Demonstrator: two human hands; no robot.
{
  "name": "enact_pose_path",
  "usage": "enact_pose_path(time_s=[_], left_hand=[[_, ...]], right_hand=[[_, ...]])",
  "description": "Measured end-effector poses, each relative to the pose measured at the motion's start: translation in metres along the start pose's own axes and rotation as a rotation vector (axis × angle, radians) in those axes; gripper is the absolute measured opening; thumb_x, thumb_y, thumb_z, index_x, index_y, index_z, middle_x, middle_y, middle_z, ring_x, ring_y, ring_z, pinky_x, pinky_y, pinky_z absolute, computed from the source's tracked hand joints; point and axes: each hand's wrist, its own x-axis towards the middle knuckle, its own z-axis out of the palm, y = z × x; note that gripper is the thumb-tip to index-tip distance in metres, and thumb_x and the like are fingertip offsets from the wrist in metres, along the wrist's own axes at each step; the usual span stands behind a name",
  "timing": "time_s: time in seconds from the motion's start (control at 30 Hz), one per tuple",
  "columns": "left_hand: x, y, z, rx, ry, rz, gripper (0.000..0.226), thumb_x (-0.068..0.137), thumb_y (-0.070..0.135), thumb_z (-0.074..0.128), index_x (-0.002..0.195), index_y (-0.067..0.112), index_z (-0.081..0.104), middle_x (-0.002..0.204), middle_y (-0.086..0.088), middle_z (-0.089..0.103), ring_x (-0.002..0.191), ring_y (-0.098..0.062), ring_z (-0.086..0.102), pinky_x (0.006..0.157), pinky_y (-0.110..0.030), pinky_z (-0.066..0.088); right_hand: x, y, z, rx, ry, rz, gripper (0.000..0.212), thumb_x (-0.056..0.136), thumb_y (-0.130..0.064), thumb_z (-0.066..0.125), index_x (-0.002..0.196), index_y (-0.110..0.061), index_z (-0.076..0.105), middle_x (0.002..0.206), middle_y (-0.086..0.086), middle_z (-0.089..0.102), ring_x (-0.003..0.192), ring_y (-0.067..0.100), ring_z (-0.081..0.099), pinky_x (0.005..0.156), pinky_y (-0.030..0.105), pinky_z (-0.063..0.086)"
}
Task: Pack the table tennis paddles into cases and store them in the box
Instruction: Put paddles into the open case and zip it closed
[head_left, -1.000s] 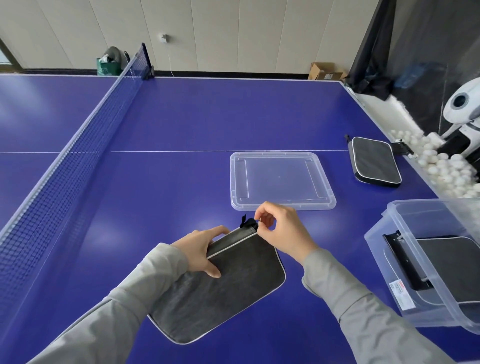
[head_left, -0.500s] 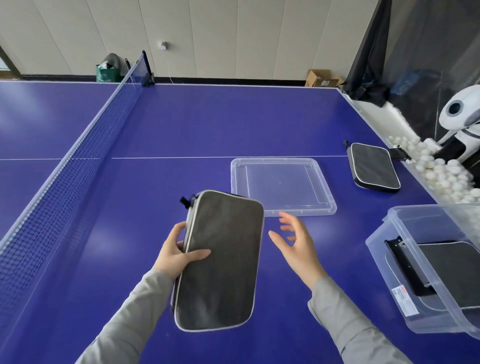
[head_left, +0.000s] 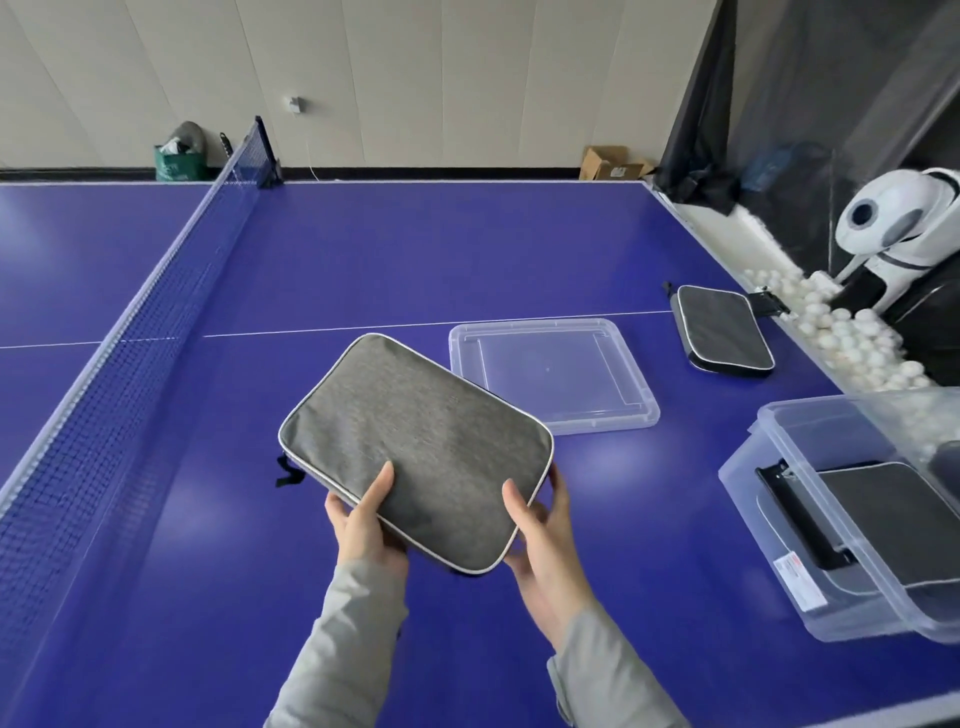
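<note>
A grey zipped paddle case (head_left: 415, 441) with pale piping is held flat above the blue table (head_left: 467, 249), its zip pull hanging at the left corner. My left hand (head_left: 366, 525) grips its near left edge, thumb on top. My right hand (head_left: 540, 525) grips the near right corner, thumb on top and fingers underneath. A clear plastic box (head_left: 779, 525) stands at the right edge with a dark case (head_left: 878, 525) lying inside. Another dark case (head_left: 724, 335) lies flat on the far right of the table.
The box's clear lid (head_left: 553, 371) lies flat just beyond the held case. The net (head_left: 140, 332) runs along the left. A trough of several white balls (head_left: 841, 332) and a white ball machine (head_left: 893, 228) sit past the right edge.
The case was zipped shut on the table, then lifted by my left hand. It has turned flat and crosswise, and my right hand has now taken hold of its near right corner.
</note>
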Motion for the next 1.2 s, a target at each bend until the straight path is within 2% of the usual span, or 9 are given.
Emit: enact_pose_path(time_s=[0.23, 0.3, 0.4, 0.5, 0.67, 0.8, 0.97, 1.13, 1.2], left_hand=[[0.0, -0.014, -0.001, 0.031, -0.122, -0.069, 0.048, 0.071, 0.015, 0.078, 0.109, 0.028, 0.05, 0.115, 0.002, 0.068, 0.101, -0.018, 0.067, 0.088, -0.043, 0.052], [0.003, -0.015, -0.005, 0.085, -0.245, -0.094, 0.057, 0.068, 0.017, 0.078, 0.117, 0.024, 0.051, 0.112, 0.0, 0.069, 0.097, -0.018, 0.068, 0.084, -0.042, 0.054], [0.009, -0.009, -0.017, 0.241, -0.432, -0.146, 0.046, 0.072, 0.024, 0.072, 0.114, 0.023, 0.053, 0.102, 0.001, 0.07, 0.084, -0.016, 0.07, 0.067, -0.035, 0.058], [0.027, 0.006, -0.04, 0.361, -0.596, -0.226, 0.049, 0.078, 0.025, 0.069, 0.124, 0.026, 0.051, 0.121, -0.006, 0.066, 0.107, -0.032, 0.065, 0.077, -0.043, 0.057], [0.062, 0.045, -0.042, 0.456, -0.561, -0.238, 0.052, 0.084, 0.043, 0.052, 0.133, 0.033, 0.043, 0.127, -0.009, 0.06, 0.111, -0.033, 0.063, 0.08, -0.048, 0.055], [0.063, 0.055, 0.003, 0.709, -0.706, -0.219, 0.059, 0.08, 0.045, 0.07, 0.133, 0.037, 0.045, 0.124, -0.001, 0.063, 0.106, -0.02, 0.065, 0.074, -0.036, 0.055], [0.037, 0.026, 0.05, 0.896, -0.772, -0.217, 0.075, 0.063, 0.024, 0.085, 0.128, 0.035, 0.049, 0.113, 0.0, 0.067, 0.099, -0.016, 0.066, 0.061, -0.03, 0.056], [0.004, -0.016, 0.079, 0.874, -0.759, -0.168, 0.06, 0.056, 0.018, 0.08, 0.107, 0.04, 0.059, 0.108, -0.001, 0.069, 0.092, -0.017, 0.067, 0.06, -0.033, 0.056], [-0.014, -0.033, 0.093, 0.864, -0.766, -0.151, 0.057, 0.055, 0.018, 0.081, 0.104, 0.04, 0.061, 0.106, 0.001, 0.071, 0.088, -0.013, 0.069, 0.058, -0.032, 0.056]], right_hand=[[-0.001, -0.01, -0.006, 0.097, 0.134, -0.055, 0.06, 0.079, -0.01, 0.072, 0.121, -0.045, 0.049, 0.112, 0.0, 0.071, 0.107, 0.023, 0.067, 0.093, 0.045, 0.05], [-0.003, -0.015, -0.014, 0.09, 0.143, -0.068, 0.057, 0.08, -0.01, 0.071, 0.12, -0.044, 0.05, 0.114, 0.0, 0.07, 0.108, 0.023, 0.066, 0.093, 0.046, 0.049], [-0.005, -0.028, -0.029, 0.072, 0.143, -0.096, 0.055, 0.079, -0.013, 0.071, 0.12, -0.043, 0.052, 0.116, -0.001, 0.07, 0.105, 0.02, 0.068, 0.083, 0.04, 0.054], [-0.01, -0.043, -0.047, 0.034, 0.148, -0.113, 0.059, 0.071, -0.023, 0.075, 0.121, -0.044, 0.052, 0.117, -0.004, 0.069, 0.103, 0.017, 0.069, 0.075, 0.034, 0.056], [-0.02, -0.067, -0.083, -0.047, 0.151, -0.122, 0.064, 0.068, -0.027, 0.075, 0.124, -0.045, 0.05, 0.117, -0.004, 0.069, 0.102, 0.017, 0.069, 0.076, 0.034, 0.055], [-0.031, -0.077, -0.107, -0.086, 0.141, -0.108, 0.065, 0.069, -0.027, 0.075, 0.126, -0.044, 0.05, 0.119, -0.004, 0.068, 0.105, 0.018, 0.068, 0.074, 0.031, 0.055], [-0.047, -0.087, -0.14, -0.1, 0.151, -0.103, 0.061, 0.071, -0.028, 0.075, 0.124, -0.046, 0.052, 0.121, -0.003, 0.068, 0.107, 0.02, 0.067, 0.075, 0.031, 0.056], [-0.066, -0.112, -0.19, -0.139, 0.179, -0.15, 0.063, 0.07, -0.029, 0.078, 0.126, -0.045, 0.053, 0.123, -0.003, 0.067, 0.111, 0.019, 0.065, 0.084, 0.031, 0.054], [-0.075, -0.128, -0.211, -0.16, 0.192, -0.181, 0.061, 0.068, -0.03, 0.078, 0.124, -0.044, 0.056, 0.12, -0.005, 0.068, 0.109, 0.015, 0.065, 0.079, 0.026, 0.056]])
